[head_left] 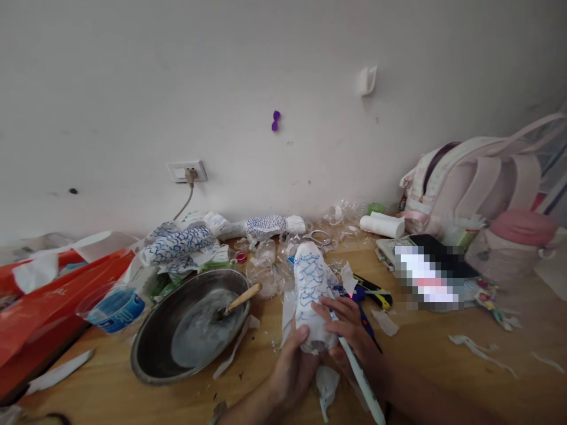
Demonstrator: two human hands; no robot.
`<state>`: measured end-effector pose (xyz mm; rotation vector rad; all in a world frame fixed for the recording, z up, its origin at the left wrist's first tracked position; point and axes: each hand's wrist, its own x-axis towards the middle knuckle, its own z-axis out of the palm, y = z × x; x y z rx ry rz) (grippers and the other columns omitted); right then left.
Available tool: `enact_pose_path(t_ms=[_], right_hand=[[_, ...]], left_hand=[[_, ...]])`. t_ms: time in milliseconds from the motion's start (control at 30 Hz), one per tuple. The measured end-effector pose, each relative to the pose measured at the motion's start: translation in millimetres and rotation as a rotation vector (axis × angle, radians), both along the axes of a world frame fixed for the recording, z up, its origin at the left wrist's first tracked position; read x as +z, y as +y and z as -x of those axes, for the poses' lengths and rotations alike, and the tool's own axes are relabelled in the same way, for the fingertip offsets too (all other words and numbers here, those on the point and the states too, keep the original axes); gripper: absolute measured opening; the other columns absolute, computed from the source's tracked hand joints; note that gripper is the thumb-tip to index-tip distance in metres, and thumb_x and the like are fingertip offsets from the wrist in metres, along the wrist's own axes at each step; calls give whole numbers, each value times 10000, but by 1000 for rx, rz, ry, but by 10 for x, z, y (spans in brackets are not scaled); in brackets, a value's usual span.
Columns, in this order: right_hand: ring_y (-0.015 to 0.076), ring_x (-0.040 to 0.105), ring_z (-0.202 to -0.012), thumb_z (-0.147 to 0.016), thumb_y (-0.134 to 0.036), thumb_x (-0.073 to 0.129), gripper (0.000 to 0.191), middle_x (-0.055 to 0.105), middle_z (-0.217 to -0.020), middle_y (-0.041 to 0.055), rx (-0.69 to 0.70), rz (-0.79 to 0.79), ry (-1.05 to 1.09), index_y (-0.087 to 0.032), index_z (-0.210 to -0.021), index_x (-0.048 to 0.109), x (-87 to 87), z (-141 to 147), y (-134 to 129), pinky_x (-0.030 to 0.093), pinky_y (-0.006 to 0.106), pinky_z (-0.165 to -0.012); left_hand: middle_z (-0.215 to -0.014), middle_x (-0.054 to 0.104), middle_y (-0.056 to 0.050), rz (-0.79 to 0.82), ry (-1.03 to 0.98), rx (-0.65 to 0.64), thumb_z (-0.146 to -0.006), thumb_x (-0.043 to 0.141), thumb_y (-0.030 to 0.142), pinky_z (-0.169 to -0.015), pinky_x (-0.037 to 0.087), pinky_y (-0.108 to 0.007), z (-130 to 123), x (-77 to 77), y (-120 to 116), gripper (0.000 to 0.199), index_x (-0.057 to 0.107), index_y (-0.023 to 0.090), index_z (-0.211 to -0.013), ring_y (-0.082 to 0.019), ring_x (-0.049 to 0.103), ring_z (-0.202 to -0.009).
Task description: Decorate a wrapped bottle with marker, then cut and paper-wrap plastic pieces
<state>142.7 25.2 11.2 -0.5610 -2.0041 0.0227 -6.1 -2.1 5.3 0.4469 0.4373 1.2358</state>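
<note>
A white paper-covered form with blue scale-like lines stands between my two hands, tilted slightly. My left hand wraps round its lower left side, the thumb on the paper. At its right side, my right hand has a white marker between its fingers, and its fingertips rest on the paper. The marker's long end points down toward the bottom edge of the view. Part of the form's base is hidden by the hands.
A metal bowl with whitish liquid and a wooden-handled brush is at left. Behind lie two blue-patterned paper forms. A yellow-black cutter, paper roll, phone, pink bottle and backpack are right. Orange bags lie far left.
</note>
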Motion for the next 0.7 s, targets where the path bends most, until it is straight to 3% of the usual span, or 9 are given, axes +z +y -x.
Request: enact_pose_path(t_ms=[167,367,500,700], right_hand=[[217,555,-1249,-1012,-386,381,221,668,-1249,62,2,-31,-5,-243,-1141,491,26,43,11,430,415,-1008],[191,532,-1276,-1013,-328,385,192,674,-1241,54,-22,-2,-16,-221,-1125,499,22,37,34,370,384,-1068],[199,546,-1263,-988,-300,406,192,655,-1273,32,-44,41,-8,-247,-1150,494,10,34,38,383,383,-1079],[231,592,-1211,-957,-256,409,285,656,-1270,-5,-42,103,-6,-295,-1233,468,47,25,16,435,420,-1047]], left_hand=[[-1026,726,-54,85,-62,-34,-649,831,330,-705,482,-256,-4,29,43,657,605,209,-1253,-190,645,-914],[-973,724,-26,171,-61,-71,-693,806,327,-677,471,-244,-23,40,58,581,611,188,-1222,-116,600,-689],[-1031,722,-51,169,-52,-58,-684,816,343,-747,475,-252,-37,43,51,612,605,187,-1236,-147,632,-812],[-1204,666,-69,29,98,14,-666,829,272,-842,476,-316,-71,7,32,750,512,272,-1345,-212,626,-992]])
